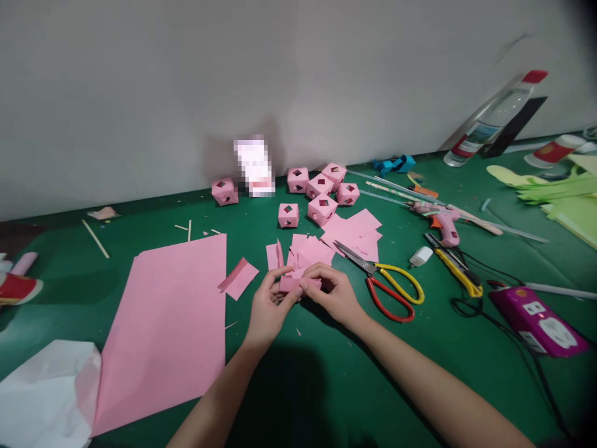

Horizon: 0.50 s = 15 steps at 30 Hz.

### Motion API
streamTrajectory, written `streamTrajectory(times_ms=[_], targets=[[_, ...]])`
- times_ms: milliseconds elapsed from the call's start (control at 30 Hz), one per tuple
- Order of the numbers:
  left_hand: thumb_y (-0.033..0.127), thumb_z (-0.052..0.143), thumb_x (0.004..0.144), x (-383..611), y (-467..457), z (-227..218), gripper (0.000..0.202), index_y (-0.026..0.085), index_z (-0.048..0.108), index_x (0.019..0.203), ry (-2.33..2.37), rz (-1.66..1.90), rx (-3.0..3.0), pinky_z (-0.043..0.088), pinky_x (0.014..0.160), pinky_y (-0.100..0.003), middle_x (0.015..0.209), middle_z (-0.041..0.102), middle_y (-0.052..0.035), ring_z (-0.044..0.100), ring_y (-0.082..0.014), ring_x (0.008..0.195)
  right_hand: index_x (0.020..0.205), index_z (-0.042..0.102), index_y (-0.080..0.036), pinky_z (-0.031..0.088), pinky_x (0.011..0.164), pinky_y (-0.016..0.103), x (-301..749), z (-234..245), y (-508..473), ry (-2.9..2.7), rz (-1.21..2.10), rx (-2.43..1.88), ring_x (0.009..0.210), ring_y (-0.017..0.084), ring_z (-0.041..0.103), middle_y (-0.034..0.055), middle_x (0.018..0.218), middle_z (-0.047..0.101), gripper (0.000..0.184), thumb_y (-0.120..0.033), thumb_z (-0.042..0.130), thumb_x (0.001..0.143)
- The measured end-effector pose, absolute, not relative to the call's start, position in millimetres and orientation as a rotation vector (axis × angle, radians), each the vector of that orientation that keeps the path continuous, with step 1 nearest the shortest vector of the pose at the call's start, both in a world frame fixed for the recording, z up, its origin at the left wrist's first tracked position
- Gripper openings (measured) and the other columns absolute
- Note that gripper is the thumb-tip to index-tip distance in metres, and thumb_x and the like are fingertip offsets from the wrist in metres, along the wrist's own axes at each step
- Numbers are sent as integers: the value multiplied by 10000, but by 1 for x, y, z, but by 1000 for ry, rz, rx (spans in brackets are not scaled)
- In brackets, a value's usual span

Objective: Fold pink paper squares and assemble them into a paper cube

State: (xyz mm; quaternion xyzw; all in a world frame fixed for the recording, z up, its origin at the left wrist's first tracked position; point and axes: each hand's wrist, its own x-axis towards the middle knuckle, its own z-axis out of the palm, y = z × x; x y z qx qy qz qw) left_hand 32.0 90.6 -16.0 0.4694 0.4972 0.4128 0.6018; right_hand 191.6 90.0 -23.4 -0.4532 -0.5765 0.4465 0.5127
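My left hand (269,305) and my right hand (332,292) meet over the green table, both pinched on a small folded pink paper piece (291,284) held between their fingertips. Just beyond them lies a loose pile of pink paper squares (313,250), with more squares (354,231) further right. Several finished pink paper cubes (321,186) with square holes stand near the wall. A large pink sheet (168,323) lies to the left of my left hand, and a small folded pink slip (239,278) rests beside it.
Scissors with red and yellow handles (389,289) lie right of my right hand. A pink glue gun (443,223), a yellow cutter (454,264), a purple power strip (536,318), a plastic bottle (494,121), green paper strips (555,190) and white paper (44,392) surround the area.
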Motion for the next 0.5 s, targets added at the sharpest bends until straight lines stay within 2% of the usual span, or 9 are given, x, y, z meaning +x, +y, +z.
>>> streamTrajectory(times_ms=[200, 400, 500], targets=[[274, 766, 741, 32, 90, -15, 451, 188, 567, 1136, 1106, 1003, 1167, 522, 805, -229, 1052, 702, -62, 679, -160, 955, 815, 694, -197, 481, 771, 309, 193, -24, 90, -1349, 1117, -1054, 815, 171, 622, 36, 842, 675, 71, -255, 679, 852], [283, 792, 713, 31, 91, -16, 413, 188, 569, 1047, 1108, 973, 1084, 506, 744, -221, 886, 714, -25, 682, -144, 824, 799, 674, -195, 474, 756, 306, 193, -24, 89, -1361, 1106, -1074, 804, 171, 613, 33, 827, 662, 81, -258, 666, 850], [286, 802, 707, 30, 91, -18, 399, 190, 556, 1006, 1103, 1022, 1017, 499, 740, -216, 861, 709, -13, 676, -133, 795, 850, 655, -192, 482, 733, 295, 191, -23, 88, -1375, 1115, -1097, 799, 171, 608, 35, 864, 656, 102, -287, 684, 827]])
